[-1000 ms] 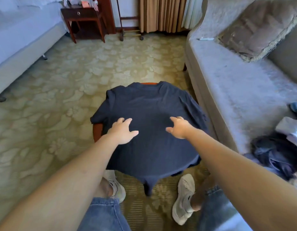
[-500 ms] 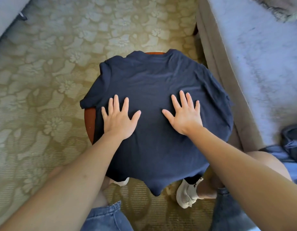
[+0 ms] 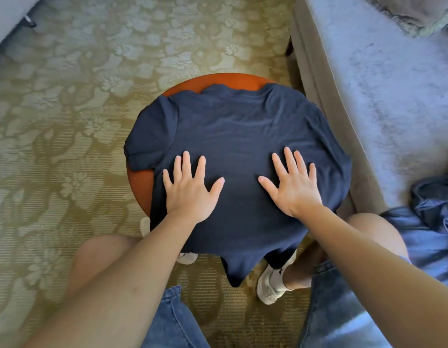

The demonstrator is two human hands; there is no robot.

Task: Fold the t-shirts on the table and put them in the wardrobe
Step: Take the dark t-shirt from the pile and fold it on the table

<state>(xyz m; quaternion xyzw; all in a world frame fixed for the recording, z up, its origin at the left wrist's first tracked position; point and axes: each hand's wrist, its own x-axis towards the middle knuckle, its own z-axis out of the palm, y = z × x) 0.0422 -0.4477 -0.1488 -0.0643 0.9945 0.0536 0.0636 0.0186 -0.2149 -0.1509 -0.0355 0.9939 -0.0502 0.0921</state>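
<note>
— What's on the table?
— A navy t-shirt [image 3: 243, 131] spread flat over the round wooden table [image 3: 230, 80], collar at the far edge, hem hanging off the near side.
— And the hands?
— The left hand [image 3: 187, 189] and right hand [image 3: 293, 187] lie palm-down on it, fingers straight and spread.
— Around it?
— Floral carpet [image 3: 67, 121]. A grey sofa [image 3: 381, 96] just beside, with crumpled dark clothes [image 3: 434, 197] on it.
</note>
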